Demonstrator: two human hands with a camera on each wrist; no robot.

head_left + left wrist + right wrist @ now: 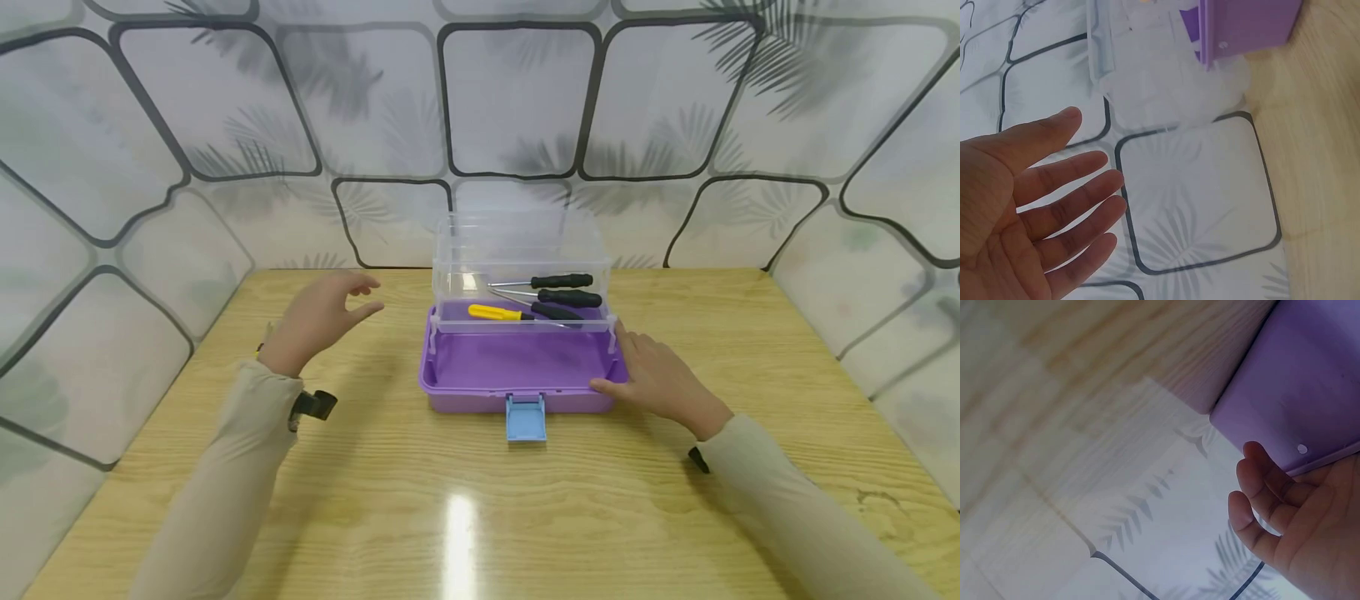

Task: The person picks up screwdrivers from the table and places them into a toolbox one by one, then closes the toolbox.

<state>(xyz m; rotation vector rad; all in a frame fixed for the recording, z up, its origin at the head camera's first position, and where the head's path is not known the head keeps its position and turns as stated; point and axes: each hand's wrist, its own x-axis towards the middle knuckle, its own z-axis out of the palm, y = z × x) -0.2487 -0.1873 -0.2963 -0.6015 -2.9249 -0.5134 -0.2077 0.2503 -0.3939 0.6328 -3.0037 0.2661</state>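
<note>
A purple toolbox [517, 362] stands on the wooden table, its clear upper part [517, 237] raised at the back. Through the clear plastic show black-handled screwdrivers [570, 298] and a yellow-handled tool [495, 312]; their tips are partly hidden. The lower compartment looks bare. On the box's front hangs a light blue latch [527, 419]. My right hand [660, 379] holds the box's right side, thumb over the front corner of the rim and fingers along the outer wall. Left of the box, my left hand [318, 321] is held apart from it, fingers relaxed and holding nothing.
The wooden table [360, 500] extends around the box. Behind it and to both sides rises a pale covering [517, 100] with dark outlines and leaf patterns. Each wrist carries a dark strapped device, such as the one on the left wrist [315, 405].
</note>
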